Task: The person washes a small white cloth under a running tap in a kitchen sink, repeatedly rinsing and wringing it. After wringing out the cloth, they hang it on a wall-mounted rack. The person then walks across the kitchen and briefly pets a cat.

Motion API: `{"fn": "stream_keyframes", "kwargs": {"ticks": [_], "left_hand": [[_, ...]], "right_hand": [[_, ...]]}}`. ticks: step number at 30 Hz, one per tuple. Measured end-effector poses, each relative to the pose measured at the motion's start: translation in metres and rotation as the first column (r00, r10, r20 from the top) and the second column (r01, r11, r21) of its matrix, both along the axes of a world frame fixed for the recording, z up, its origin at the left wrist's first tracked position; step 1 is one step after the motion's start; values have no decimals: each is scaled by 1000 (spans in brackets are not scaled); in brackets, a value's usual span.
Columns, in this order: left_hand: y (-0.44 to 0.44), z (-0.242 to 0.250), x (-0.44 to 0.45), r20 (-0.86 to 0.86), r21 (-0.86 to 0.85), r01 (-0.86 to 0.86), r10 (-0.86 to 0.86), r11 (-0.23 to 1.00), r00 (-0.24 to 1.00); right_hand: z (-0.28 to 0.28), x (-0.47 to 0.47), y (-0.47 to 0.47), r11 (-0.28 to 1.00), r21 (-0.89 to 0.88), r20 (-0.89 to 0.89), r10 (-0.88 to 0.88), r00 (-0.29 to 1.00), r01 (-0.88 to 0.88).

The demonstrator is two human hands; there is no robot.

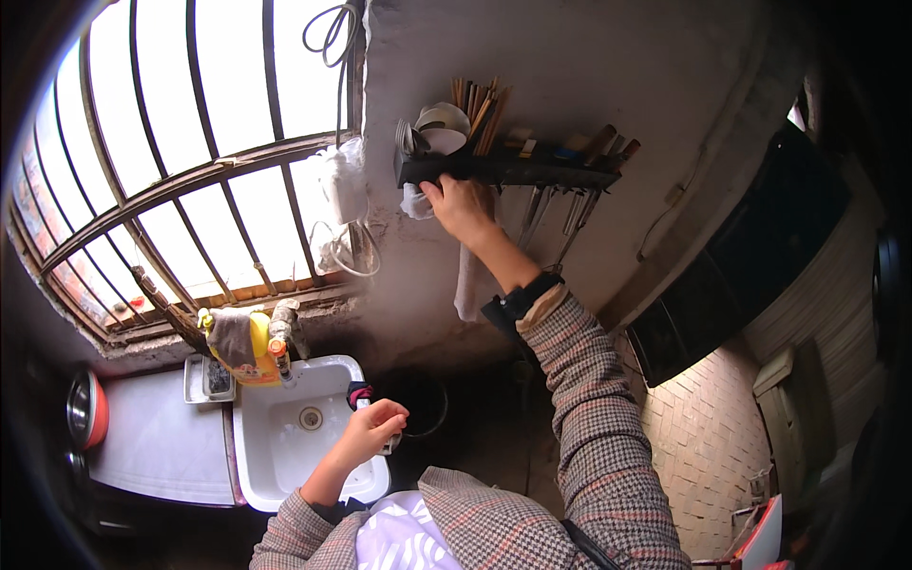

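Observation:
My right hand is raised to the front lower edge of a dark wall rack. Its thumb points left, and the other fingers are partly hidden, so their grip is unclear. Just left of that hand, a white cloth hangs below the rack. A pale towel hangs lower, behind my wrist. My left hand is over the right rim of a white sink, fingers loosely curled. Whether it holds anything is hidden. A dark and pink cloth rests on the rim beside it.
The rack carries bowls, chopsticks and knife handles; utensils hang beneath. Behind the sink are a tap and a yellow jug draped with a grey cloth. A barred window is at left, a black basin below.

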State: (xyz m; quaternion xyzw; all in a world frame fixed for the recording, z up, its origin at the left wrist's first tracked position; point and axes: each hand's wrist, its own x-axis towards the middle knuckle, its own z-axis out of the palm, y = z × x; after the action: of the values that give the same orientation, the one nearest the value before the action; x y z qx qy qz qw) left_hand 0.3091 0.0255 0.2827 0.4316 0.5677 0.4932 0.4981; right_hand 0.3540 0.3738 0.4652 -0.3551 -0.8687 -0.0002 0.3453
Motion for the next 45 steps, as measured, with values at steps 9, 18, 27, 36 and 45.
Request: {"fn": "stream_keyframes", "kwargs": {"ticks": [9,18,27,36,45], "left_hand": [[-46,-16,-21,84,51,-20,15,999,996],[-74,-35,-35,307,65,-55,33,996,951],[-40,-26,-44,184,101,-102,82,990,979],[72,33,-51,-63,279,-180,205,943,977],[195,73,-15,15,411,-121,126,904,992]], "right_hand": [[-24,5,-10,943,331,19,-26,999,19],[-5,-2,-11,979,-193,-25,-66,997,60],[1,-11,7,987,-150,158,-39,987,63],[-15,82,4,943,-164,-399,206,893,-290],[-81,119,20,470,-599,-668,154,728,-648]]}}
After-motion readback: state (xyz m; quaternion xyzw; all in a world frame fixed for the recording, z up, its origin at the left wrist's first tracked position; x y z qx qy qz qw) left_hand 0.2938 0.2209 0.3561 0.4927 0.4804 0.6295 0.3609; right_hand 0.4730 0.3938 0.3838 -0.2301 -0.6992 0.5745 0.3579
